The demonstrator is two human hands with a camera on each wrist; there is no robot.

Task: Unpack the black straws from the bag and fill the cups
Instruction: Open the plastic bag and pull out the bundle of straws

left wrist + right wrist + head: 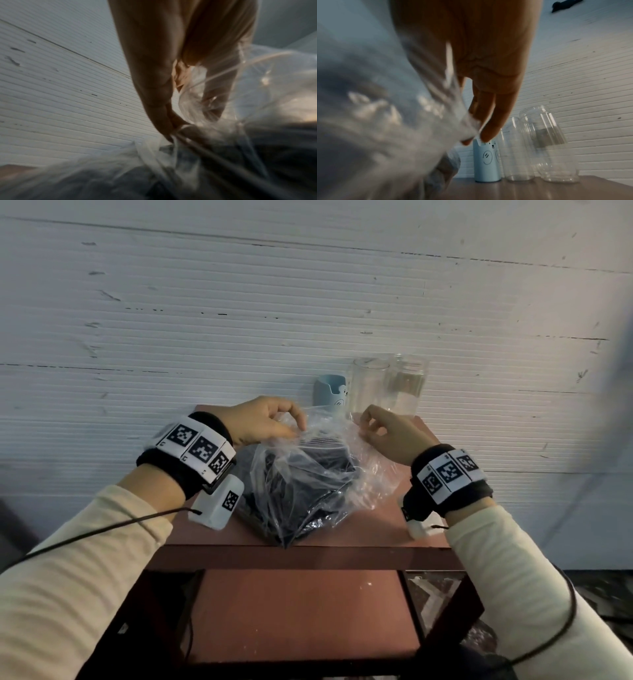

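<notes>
A clear plastic bag full of black straws stands in the middle of the small red-brown table. My left hand pinches the bag's top edge on the left; its fingers curl round the crumpled plastic. My right hand pinches the top edge on the right, fingertips closed on the film. Behind the bag stand a light blue cup, a clear cup and a clear jar, all upright.
A white ribbed wall rises right behind the table. A lower shelf of the table sits under the top. Cables run from both wrist bands along my sleeves.
</notes>
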